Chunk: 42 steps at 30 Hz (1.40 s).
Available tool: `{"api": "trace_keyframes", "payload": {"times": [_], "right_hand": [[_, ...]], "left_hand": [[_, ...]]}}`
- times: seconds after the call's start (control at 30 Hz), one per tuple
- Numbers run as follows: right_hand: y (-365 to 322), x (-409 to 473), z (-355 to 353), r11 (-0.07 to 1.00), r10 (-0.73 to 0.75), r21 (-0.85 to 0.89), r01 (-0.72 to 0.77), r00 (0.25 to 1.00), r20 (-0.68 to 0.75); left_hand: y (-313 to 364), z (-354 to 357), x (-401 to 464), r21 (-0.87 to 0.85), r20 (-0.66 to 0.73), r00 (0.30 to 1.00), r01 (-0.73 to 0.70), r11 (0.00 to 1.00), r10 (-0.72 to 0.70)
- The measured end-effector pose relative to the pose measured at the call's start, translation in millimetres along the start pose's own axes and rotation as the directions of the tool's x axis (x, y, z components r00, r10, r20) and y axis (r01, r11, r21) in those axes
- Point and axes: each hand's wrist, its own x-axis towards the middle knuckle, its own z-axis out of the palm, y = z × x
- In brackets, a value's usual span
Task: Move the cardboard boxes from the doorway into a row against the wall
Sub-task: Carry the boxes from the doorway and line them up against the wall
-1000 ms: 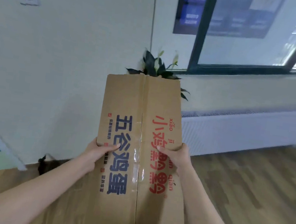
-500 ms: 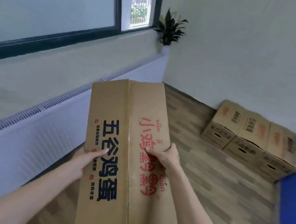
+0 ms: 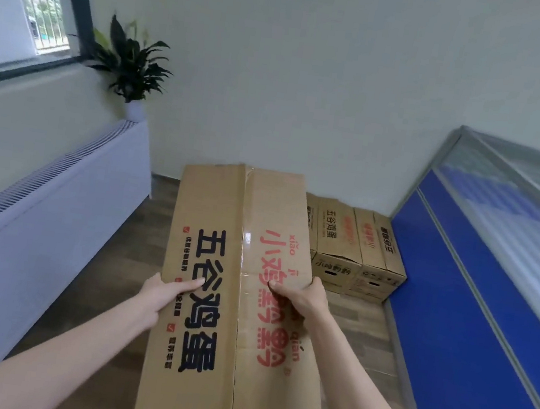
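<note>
I carry a long brown cardboard box (image 3: 242, 221) with black and red printed characters, held up in front of me above the floor. My left hand (image 3: 163, 296) grips its left edge, thumb on the top face. My right hand (image 3: 301, 296) grips its right edge the same way. Ahead on the floor, a row of similar cardboard boxes (image 3: 355, 246) stands against the far white wall, in the corner beside the blue partition. The carried box hides the left end of that row.
A white radiator cover (image 3: 56, 197) runs along the left wall under a window, with a potted plant (image 3: 132, 66) on its far end. A blue office partition (image 3: 473, 317) with a glass top lines the right side. Wooden floor (image 3: 359, 322) lies between them.
My view has swung right from the window wall to the far corner. The row of boxes now lies straight ahead and closer. Both hands keep the same hold on the box.
</note>
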Motion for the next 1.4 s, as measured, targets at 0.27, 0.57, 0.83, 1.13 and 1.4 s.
{"api": "trace_keyframes", "payload": {"times": [0.27,0.57,0.83,1.13,1.4], "right_hand": [[-55,153,-7,0.992,0.086,0.103,-0.077,0.992,-0.087],[-128,394,-2,0.979,0.107,0.175,-0.108,0.994,0.011],[-210,570,16,0.984,0.078,0.152,-0.092,0.992,0.096],[-280,769,97,0.977,0.114,0.164,-0.137,0.984,0.138],[-300,918,184,0.946,0.298,0.107,-0.307,0.95,0.098]], "left_hand": [[105,62,166,0.148,0.061,0.997,0.03,0.989,-0.04],[219,139,362,0.186,-0.009,0.998,0.059,0.981,-0.059],[316,161,500,0.155,-0.071,0.994,0.098,0.983,-0.088],[399,164,697,0.159,-0.104,0.992,0.087,0.983,-0.07],[420,146,896,0.184,-0.13,0.967,0.243,0.953,-0.221]]}}
